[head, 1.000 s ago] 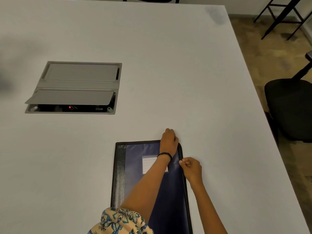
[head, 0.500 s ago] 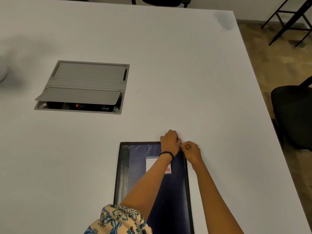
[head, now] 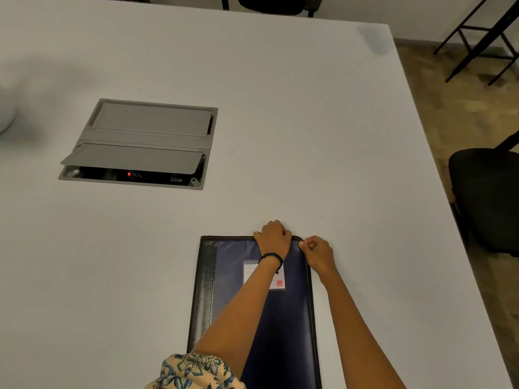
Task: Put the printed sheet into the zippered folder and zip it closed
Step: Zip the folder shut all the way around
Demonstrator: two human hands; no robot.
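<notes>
A dark blue zippered folder [head: 233, 276] with a black leather spine and a small white label lies flat on the white table [head: 280, 108], near its front edge. My left hand [head: 273, 238] grips the folder's far edge close to the far right corner, fingers curled over it. My right hand [head: 316, 252] pinches the zipper pull at that far right corner, fingertips tight together. The pull itself is hidden by my fingers. No printed sheet is visible.
A grey flip-lid cable box [head: 140, 144] is set into the table at the left, its near lid raised. A black chair [head: 488, 197] stands beside the table's right edge, and another chair [head: 269, 4] at the far side.
My right hand has travelled up the folder's right edge from about mid-height to the far right corner, beside my left hand. The left hand has kept its hold on the far edge.
</notes>
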